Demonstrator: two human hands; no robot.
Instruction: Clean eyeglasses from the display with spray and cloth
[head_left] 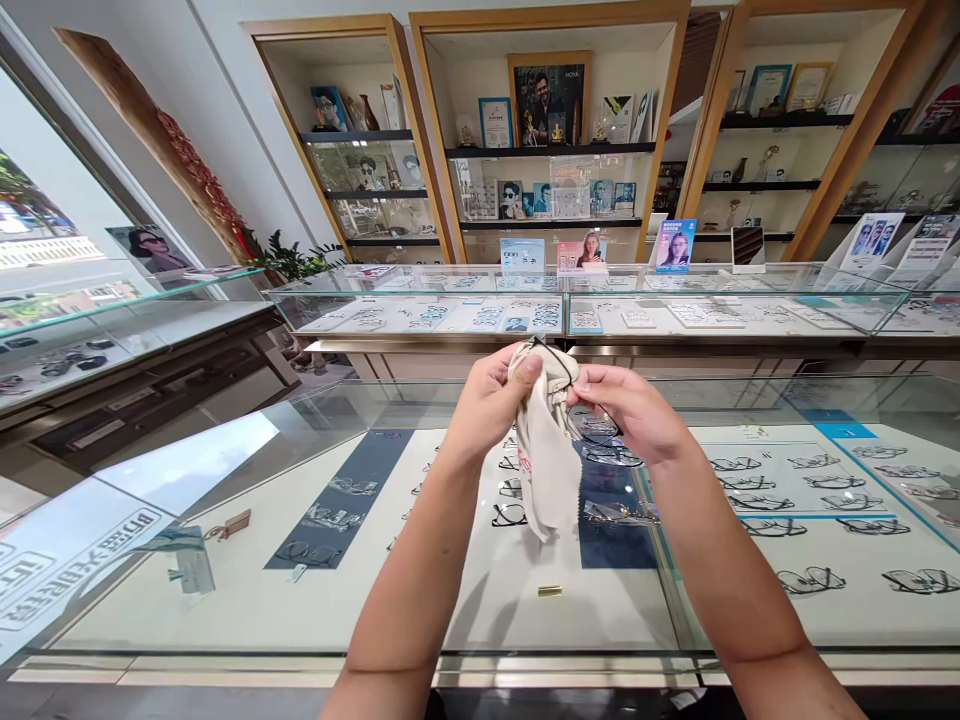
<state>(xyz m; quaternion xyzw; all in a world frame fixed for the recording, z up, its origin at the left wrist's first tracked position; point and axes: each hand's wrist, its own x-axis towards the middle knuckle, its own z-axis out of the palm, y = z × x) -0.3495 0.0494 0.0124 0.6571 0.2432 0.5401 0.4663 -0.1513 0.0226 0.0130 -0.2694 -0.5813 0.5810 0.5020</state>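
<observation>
My left hand (491,400) is closed on a cream cleaning cloth (544,470), pinching its top between thumb and fingers. The cloth hangs down from there and wraps one lens of a pair of thin-framed glasses (596,425). My right hand (634,410) grips those glasses at the other lens, fingers curled round the frame. Both hands are held close together above a glass display counter (225,610).
Under the counter glass lie several rows of spectacle frames (810,520) on white and blue trays. A small sign stand (187,565) sits at the left. A second glass counter (600,300) runs behind, with wooden wall shelves (551,150) of pictures and trophies beyond.
</observation>
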